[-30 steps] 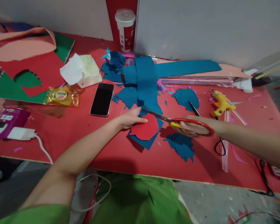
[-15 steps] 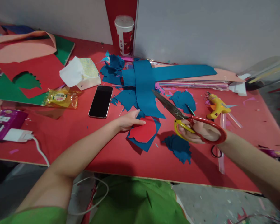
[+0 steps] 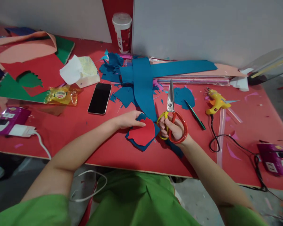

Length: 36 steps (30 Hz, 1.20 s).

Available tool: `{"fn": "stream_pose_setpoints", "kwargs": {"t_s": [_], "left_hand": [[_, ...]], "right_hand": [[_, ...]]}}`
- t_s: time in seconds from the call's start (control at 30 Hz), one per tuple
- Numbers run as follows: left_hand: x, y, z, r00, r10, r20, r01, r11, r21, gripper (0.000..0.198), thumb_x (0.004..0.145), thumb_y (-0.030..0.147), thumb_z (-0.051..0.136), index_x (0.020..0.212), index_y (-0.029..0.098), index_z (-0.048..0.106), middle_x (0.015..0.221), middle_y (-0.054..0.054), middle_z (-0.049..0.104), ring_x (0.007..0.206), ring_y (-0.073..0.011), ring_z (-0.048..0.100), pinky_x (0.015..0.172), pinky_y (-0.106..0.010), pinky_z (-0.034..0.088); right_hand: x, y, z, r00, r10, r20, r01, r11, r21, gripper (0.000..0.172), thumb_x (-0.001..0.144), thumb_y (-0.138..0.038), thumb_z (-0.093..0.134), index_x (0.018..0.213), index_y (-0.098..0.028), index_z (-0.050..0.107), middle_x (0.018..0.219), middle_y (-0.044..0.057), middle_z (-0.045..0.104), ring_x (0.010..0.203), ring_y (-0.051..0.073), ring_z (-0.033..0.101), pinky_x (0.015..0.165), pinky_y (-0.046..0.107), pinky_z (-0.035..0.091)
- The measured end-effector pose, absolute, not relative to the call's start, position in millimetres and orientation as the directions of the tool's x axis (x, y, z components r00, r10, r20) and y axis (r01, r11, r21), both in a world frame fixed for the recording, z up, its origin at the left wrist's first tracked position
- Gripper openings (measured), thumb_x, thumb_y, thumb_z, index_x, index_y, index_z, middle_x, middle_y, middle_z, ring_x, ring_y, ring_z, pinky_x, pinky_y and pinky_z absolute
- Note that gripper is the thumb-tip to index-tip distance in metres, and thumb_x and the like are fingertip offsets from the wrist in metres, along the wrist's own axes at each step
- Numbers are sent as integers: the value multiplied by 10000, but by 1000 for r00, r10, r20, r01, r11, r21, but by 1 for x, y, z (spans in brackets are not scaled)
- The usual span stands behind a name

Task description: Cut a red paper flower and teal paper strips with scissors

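Note:
My left hand (image 3: pixel 129 119) lies with fingers stretched flat on the edge of a red paper cut-out (image 3: pixel 142 134), which sits on a blue paper piece (image 3: pixel 141 145). Just right of the cut-out, my right hand (image 3: pixel 174 128) grips red and yellow handled scissors (image 3: pixel 171 106). Their blades are closed and point away from me, over the long blue paper strip (image 3: pixel 143 84).
On the red table (image 3: pixel 122 153) lie a black phone (image 3: pixel 100 98), a tissue pack (image 3: pixel 81 71), a yellow snack packet (image 3: pixel 61 95), a yellow glue gun (image 3: pixel 215 102) with its cord, a dark pen (image 3: pixel 195 115), blue scraps, coloured sheets at left and a paper cup (image 3: pixel 122 32) at the back.
My right hand has swung the scissors from pointing left at the cut-out to pointing straight away, and has moved left beside the cut-out. The left hand has stayed on the paper.

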<state>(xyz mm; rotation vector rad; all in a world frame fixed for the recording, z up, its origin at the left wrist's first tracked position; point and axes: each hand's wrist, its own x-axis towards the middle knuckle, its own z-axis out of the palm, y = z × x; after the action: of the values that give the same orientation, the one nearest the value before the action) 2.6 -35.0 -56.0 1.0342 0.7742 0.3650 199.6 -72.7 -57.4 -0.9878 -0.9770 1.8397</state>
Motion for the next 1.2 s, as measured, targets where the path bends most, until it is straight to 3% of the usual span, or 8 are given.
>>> {"fn": "stream_pose_setpoints", "kwargs": {"t_s": [0.17, 0.27, 0.37, 0.5, 0.63, 0.77, 0.97, 1.2], "left_hand": [[12, -42, -26, 650, 691, -315, 190, 253, 949, 193, 648, 211, 646, 783, 126, 537, 706, -2, 615, 636, -105, 567, 622, -240, 446], [15, -39, -5, 620, 759, -199, 218, 78, 973, 217, 672, 244, 618, 846, 134, 551, 782, -19, 630, 711, -134, 588, 660, -261, 458], [20, -31, 15, 596, 801, -55, 172, -61, 983, 148, 708, 240, 576, 810, 135, 556, 788, -23, 625, 753, -144, 597, 675, -255, 469], [24, -19, 31, 499, 862, 96, 245, -247, 937, 168, 706, 224, 573, 844, 130, 571, 795, -22, 618, 754, -144, 593, 662, -247, 474], [20, -11, 38, 398, 900, 179, 272, -302, 914, 191, 706, 219, 585, 870, 124, 566, 817, -13, 617, 736, -127, 591, 632, -225, 472], [11, -3, 42, 343, 913, 223, 248, -317, 916, 165, 709, 207, 591, 847, 122, 564, 795, -5, 620, 720, -111, 589, 623, -211, 473], [1, 11, 43, 288, 918, 272, 260, -348, 901, 164, 704, 210, 596, 844, 130, 565, 807, -7, 629, 734, -117, 589, 663, -235, 480], [-8, 16, 43, 289, 911, 294, 340, -385, 858, 189, 707, 231, 597, 870, 138, 575, 805, -16, 632, 738, -120, 578, 666, -235, 470]], "right_hand": [[198, -71, -53, -277, 928, -250, -282, -327, -902, 300, 690, -428, 651, 692, -188, 472, 571, -62, 449, 361, 37, 377, 309, 163, 289], [195, -70, -54, -282, 944, -170, -284, -251, -925, 227, 711, -392, 637, 756, -205, 516, 543, -63, 450, 365, 56, 392, 335, 186, 326], [191, -69, -59, -282, 954, -106, -300, -193, -934, 287, 687, -429, 641, 870, -228, 551, 599, -28, 529, 481, 115, 496, 449, 239, 426], [189, -68, -63, -272, 943, -193, -348, -283, -894, 358, 726, -550, 535, 869, -223, 558, 651, 7, 572, 522, 148, 525, 500, 288, 456], [188, -69, -64, -268, 939, -217, -384, -310, -870, 422, 674, -603, 563, 880, -235, 550, 701, 9, 566, 544, 151, 530, 452, 273, 451], [184, -69, -68, -264, 945, -195, -382, -288, -878, 501, 612, -644, 593, 884, -224, 557, 805, 38, 544, 697, 175, 553, 445, 238, 462], [175, -68, -67, -406, 912, -51, -357, -210, -910, 749, 522, -802, 469, 1003, -233, 547, 946, 85, 533, 906, 238, 525, 472, 238, 461], [179, -69, -67, -462, 884, 76, -410, -137, -902, 809, 551, -833, 378, 1034, -204, 536, 1000, 116, 487, 929, 259, 512, 485, 259, 454]]}}
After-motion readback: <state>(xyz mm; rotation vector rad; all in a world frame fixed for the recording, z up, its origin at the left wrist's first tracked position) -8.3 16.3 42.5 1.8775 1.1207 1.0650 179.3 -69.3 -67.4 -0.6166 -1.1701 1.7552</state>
